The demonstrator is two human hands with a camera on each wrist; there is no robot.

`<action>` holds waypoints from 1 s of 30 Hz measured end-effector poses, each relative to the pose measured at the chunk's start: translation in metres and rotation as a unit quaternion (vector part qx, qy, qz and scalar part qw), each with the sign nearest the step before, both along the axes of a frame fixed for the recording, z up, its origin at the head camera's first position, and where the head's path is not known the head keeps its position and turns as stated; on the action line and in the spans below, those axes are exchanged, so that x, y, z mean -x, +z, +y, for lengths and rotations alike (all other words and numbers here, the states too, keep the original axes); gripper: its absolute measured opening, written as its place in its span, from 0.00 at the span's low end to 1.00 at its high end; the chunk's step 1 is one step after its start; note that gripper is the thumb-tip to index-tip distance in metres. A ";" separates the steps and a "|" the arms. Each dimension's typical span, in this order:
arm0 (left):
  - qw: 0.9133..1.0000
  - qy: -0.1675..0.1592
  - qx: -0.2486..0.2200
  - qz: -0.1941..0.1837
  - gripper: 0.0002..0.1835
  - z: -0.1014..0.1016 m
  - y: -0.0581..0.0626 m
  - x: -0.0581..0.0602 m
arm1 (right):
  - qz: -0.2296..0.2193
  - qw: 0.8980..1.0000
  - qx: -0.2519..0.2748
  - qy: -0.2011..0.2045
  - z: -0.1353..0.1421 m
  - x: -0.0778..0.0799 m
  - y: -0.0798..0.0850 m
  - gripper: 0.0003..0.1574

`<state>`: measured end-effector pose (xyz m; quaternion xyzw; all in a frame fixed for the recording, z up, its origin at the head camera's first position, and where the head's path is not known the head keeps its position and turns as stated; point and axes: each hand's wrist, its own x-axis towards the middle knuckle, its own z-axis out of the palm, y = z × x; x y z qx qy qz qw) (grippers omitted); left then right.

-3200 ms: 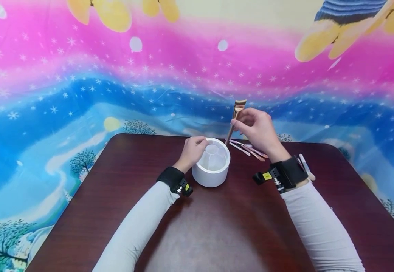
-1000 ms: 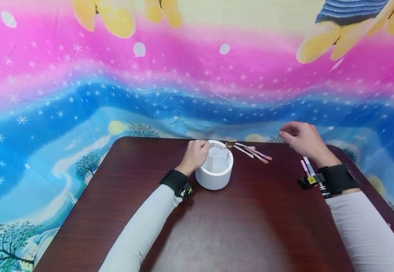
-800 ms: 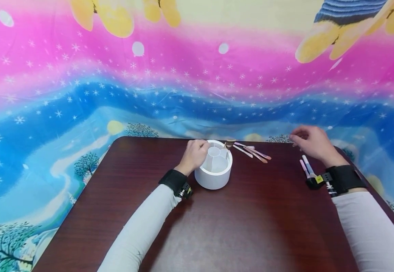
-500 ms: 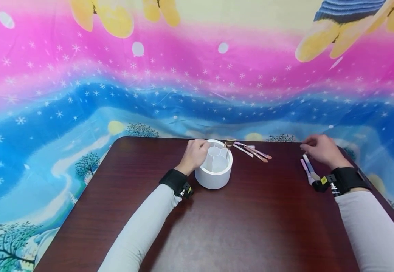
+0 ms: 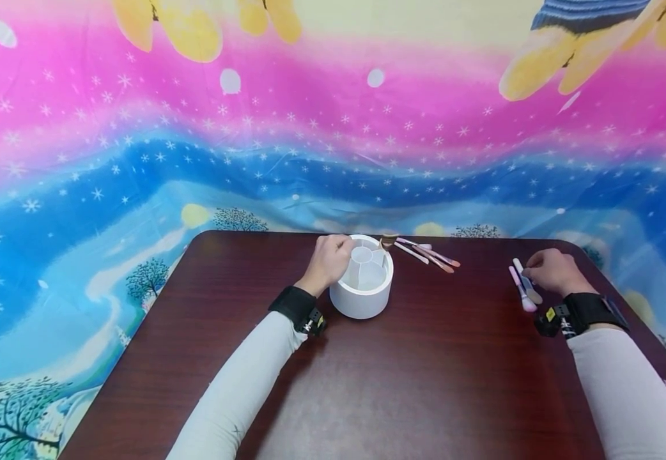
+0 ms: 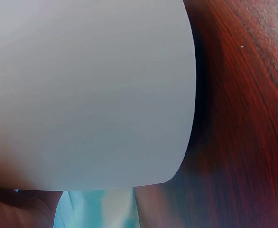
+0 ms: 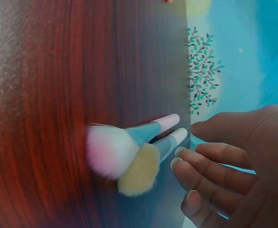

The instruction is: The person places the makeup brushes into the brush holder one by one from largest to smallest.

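A white round brush holder [image 5: 360, 303] with clear dividers stands near the table's back edge. My left hand [image 5: 327, 263] grips its left rim; the left wrist view is mostly filled by the holder's smooth wall [image 6: 96, 104]. One makeup brush [image 5: 388, 240] with brown, flared bristles stands in the holder at its far right. Over at the right, my right hand [image 5: 557, 271] is at two more makeup brushes lying side by side. Its thumb and fingers are parted around the handle end of the tan-bristled brush [image 7: 141, 171]. Beside that lies the brush with white-and-pink bristles [image 7: 109, 151].
Several slim makeup brushes [image 5: 427, 255] lie in a loose pile just right of the holder. The dark wooden table [image 5: 402, 377] ends at the back against a colourful printed cloth [image 5: 333, 179].
My right hand has put the brown-bristled brush in the holder, let it go, and moved right and down to the two brushes. The left hand keeps its grip on the rim.
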<state>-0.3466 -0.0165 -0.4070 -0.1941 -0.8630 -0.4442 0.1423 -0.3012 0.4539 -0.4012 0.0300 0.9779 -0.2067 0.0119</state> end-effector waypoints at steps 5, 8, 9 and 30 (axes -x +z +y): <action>1.000 -0.008 -0.001 -0.004 0.22 0.004 0.003 0.000 | 0.004 1.000 -0.009 -0.013 0.002 -0.004 -0.001 0.22; 1.000 -0.005 0.000 -0.011 0.23 0.003 0.002 -0.002 | -0.011 1.000 -0.011 -0.014 0.001 -0.003 -0.003 0.22; 1.000 -0.002 -0.002 -0.013 0.23 0.002 0.002 -0.003 | -0.020 1.000 -0.011 -0.012 0.000 -0.002 -0.004 0.23; 1.000 -0.003 -0.014 -0.001 0.22 0.001 0.001 -0.004 | -0.022 0.986 -0.032 0.163 -0.065 0.006 -0.009 0.12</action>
